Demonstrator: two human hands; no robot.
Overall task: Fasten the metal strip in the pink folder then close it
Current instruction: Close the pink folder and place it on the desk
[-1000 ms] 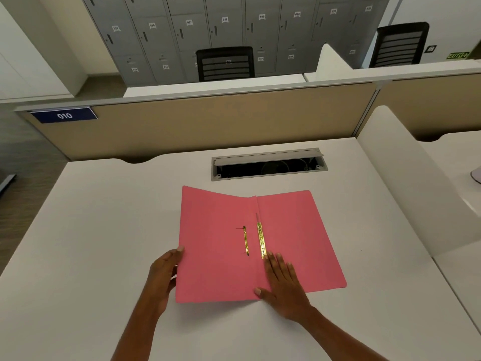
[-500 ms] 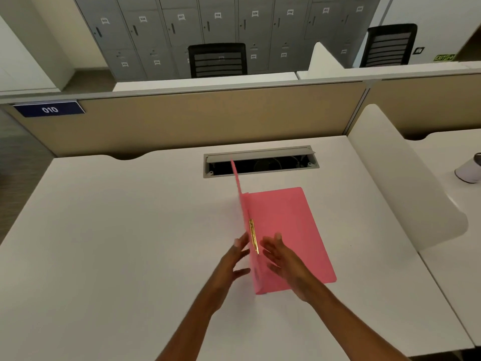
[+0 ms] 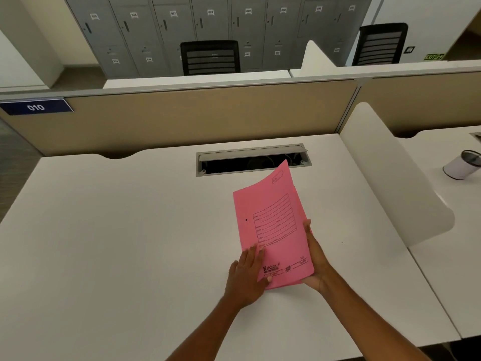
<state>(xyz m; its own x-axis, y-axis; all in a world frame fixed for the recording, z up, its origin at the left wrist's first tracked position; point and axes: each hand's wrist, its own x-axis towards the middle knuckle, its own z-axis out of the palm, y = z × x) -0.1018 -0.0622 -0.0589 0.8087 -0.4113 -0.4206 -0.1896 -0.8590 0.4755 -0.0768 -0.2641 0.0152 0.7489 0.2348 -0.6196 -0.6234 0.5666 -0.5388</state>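
both my hands hold pink folder (image 3: 273,230): left hand (image 3: 246,278) flat on near-left cover, right hand (image 3: 316,259) gripping right edge; long axis runs away from me, far corner lifted.

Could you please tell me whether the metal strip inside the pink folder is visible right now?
No, the pink folder's printed front cover has swung over and hides the inside.

left arm: bare forearm, reaches in from the lower edge toward the pink folder (image 3: 273,230)
left hand (image 3: 246,276): palm down, fingers flat together on folder's near-left corner, thumb on cover
right arm: bare, comes in from lower right
right hand (image 3: 316,259): at folder's right edge, fingers extended along it, palm partly hidden under the cover
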